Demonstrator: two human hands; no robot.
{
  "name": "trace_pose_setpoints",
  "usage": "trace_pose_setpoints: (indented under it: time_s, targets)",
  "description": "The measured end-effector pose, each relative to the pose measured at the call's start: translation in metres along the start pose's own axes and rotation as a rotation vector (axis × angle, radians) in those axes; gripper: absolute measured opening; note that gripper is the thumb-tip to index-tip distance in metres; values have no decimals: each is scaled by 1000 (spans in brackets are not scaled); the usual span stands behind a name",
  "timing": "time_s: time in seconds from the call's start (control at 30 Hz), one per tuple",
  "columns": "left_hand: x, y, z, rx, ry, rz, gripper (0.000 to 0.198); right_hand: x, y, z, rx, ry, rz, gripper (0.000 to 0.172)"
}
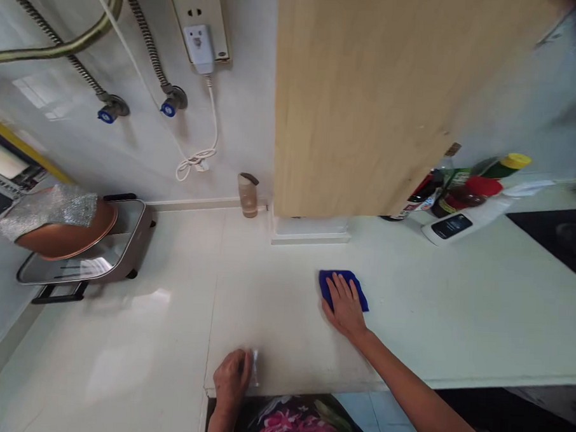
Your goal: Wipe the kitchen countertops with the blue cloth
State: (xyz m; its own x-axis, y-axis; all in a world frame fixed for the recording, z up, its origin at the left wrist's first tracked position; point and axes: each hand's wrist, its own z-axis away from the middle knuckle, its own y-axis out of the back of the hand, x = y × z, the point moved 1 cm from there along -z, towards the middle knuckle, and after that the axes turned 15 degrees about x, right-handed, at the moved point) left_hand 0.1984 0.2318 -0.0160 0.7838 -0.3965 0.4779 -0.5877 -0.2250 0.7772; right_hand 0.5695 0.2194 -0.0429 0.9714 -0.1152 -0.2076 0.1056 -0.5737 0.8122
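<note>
My right hand (346, 308) lies flat on a folded blue cloth (330, 281), its fingers stretched out and pressing the cloth against the white countertop (275, 292). The cloth's edges show around my fingertips. Near the counter's front edge, my left hand (233, 374) is closed, resting on the surface. A small piece of clear plastic (255, 369) sticks out beside its fingers. What kind of plastic piece it is I cannot make out.
A wooden cabinet (359, 104) hangs low over the counter. Behind and right stand a white bottle (464, 224) and a red-lidded jar (475, 192). A small cup (248, 195) stands by the wall. At left, an electric pan (134, 235) bears a copper-coloured bowl (72, 235). A plugged-in charger (198, 48) trails its cable.
</note>
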Motion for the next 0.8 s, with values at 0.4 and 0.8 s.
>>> trace_pose_setpoints:
  time_s: [0.4, 0.8]
  targets:
    - [-7, -7, 1, 96, -168, -9, 36, -136, -26, -28, -60, -34, -44, 63]
    - [-12, -9, -7, -78, 5, 76, 36, -131, 79, 101, -194, 12, -96, 68]
